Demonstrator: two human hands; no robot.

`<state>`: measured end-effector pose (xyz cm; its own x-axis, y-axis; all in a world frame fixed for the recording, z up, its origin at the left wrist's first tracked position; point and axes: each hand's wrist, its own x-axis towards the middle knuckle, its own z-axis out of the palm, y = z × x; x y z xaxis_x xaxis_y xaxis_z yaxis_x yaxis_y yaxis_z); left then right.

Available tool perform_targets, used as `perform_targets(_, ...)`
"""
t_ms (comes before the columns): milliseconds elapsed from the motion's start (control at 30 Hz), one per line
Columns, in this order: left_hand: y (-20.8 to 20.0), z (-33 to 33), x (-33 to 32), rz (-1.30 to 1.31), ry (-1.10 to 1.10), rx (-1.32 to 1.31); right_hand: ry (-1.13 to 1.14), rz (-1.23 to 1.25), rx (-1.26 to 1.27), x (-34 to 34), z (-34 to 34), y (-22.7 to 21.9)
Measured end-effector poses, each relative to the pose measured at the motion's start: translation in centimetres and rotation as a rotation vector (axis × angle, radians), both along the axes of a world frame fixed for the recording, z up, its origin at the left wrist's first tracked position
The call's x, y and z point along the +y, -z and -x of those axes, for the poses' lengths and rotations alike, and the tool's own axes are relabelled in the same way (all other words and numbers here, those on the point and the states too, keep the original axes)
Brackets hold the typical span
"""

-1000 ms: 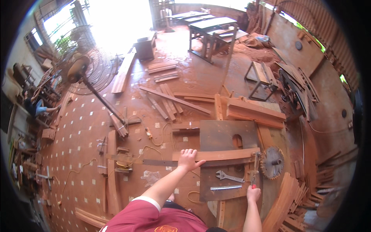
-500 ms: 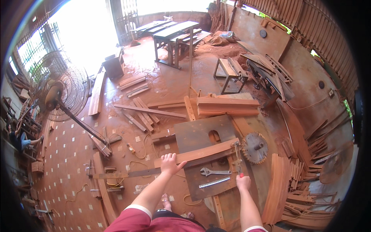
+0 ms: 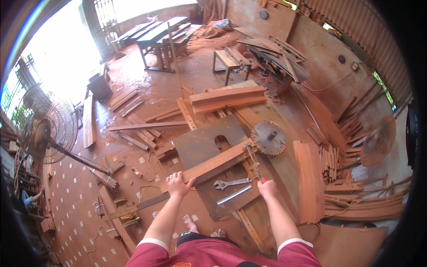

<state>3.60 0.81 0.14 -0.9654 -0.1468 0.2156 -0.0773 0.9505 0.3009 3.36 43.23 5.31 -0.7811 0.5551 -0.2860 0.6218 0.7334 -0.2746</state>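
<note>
My left hand grips the left end of a reddish wooden beam, its fingers over the far side and its thumb spread. The beam lies slanting across a dark metal saw table. At its right end sits a metal clamp with a red handle; my right hand is closed around the handle. Beside the beam, on the near part of the table, lie an adjustable wrench and a white steel ruler. A round toothed saw blade lies to the right of the beam's end.
A thick timber lies behind the saw table and a wide board to its right. Stacked wood strips line the right wall. A standing fan is at left. Cables and planks lie on the floor.
The whole view has turned, so the bench and wood appear farther left and more tilted. Both hands keep their places on the beam and the clamp handle.
</note>
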Motion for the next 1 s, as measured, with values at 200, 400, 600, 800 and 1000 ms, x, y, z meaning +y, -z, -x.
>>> perform_targets(200,0.1,-1.9,1.6,0.016,-0.014,-0.001,-0.014,0.021,0.053,1.5,-1.9,0.2)
perform_targets(400,0.2,-4.0,2.7,0.051,-0.007,0.015,-0.009,0.06,0.026,2.8,-4.1,1.1)
perform_targets(600,0.5,-6.5,4.0,0.039,-0.014,0.002,0.004,0.097,-0.005,3.6,-6.6,-0.7)
perform_targets(800,0.2,-9.4,5.9,0.031,-0.019,-0.038,0.028,0.094,0.035,5.4,-9.5,-0.3)
perform_targets(1000,0.7,-12.3,7.3,0.035,-0.016,-0.039,0.012,0.118,0.017,7.1,-12.4,-0.4)
